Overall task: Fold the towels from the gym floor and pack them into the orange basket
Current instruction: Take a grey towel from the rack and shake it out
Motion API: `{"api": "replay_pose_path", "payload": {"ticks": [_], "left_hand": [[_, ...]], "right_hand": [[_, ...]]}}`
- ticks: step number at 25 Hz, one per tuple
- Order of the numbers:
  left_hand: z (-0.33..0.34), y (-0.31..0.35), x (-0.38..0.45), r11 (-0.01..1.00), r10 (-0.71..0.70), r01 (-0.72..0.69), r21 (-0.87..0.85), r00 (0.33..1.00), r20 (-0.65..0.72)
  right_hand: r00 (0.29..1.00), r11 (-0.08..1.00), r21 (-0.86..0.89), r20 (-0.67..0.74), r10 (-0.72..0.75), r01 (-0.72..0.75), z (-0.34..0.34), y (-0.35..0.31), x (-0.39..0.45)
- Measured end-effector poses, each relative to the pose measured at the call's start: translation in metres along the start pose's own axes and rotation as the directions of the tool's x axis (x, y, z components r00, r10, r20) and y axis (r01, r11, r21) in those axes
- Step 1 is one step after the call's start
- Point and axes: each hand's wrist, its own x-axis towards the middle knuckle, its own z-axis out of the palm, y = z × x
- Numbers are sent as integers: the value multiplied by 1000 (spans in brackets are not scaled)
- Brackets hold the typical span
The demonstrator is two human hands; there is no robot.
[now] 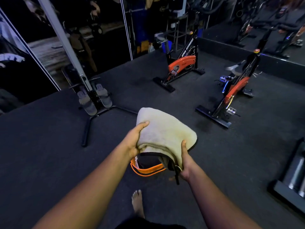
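Bare foot [137,203]: on the dark gym floor [49,154], nearest the viewer, just short of the orange basket [146,170].
Orange basket: on the floor, mostly hidden under the towel; only its near rim and dark inside show.
Folded towel [163,131]: cream, held over the basket, its lower edges hanging at the basket's mouth.
Left hand [134,140]: grips the towel's left edge, thumb lying on top, fingers curled out of sight beneath.
Right hand [184,162]: grips the towel's near right corner, thumb pressed on the top face, fingers wrapped under the folded layers; a dark strap [176,175] hangs beside the palm.
Rowing machine [92,98]: beyond the basket, to the left.
Two exercise bikes [181,63] [234,90]: beyond the basket, to the right, well apart from it.
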Motion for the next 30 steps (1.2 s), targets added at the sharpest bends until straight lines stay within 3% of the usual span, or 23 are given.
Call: {"api": "replay_pose_path", "payload": {"ticks": [2,5,10,17,20,23,27,30], "left_hand": [[-17,0,26,995,-34,40,-93,998,60],[-50,8,76,987,-54,61,-145,997,55],[-116,0,183,989,-141,146,31,982,-122],[-178,-91,337,970,-196,232,68,920,-341],[-201,-146,398,966,-182,234,107,915,-359],[-227,-221,469,959,-79,175,224,921,-382],[-253,-312,562,920,17,155,360,902,-430],[-267,-370,617,864,55,152,480,919,-390]], "right_hand": [[995,997,80,100,-6,-2,16,-11,22],[992,988,99,1,-123,122,35,-32,69],[919,957,-187,-287,-271,223,37,-64,158],[890,892,-437,-354,-287,115,23,-59,325],[914,861,-503,-311,-261,75,-4,-39,415],[940,785,-611,-200,-277,101,-40,-12,519],[933,594,-777,-22,-360,210,-89,13,638],[909,439,-875,3,-416,203,-117,29,701]]}}
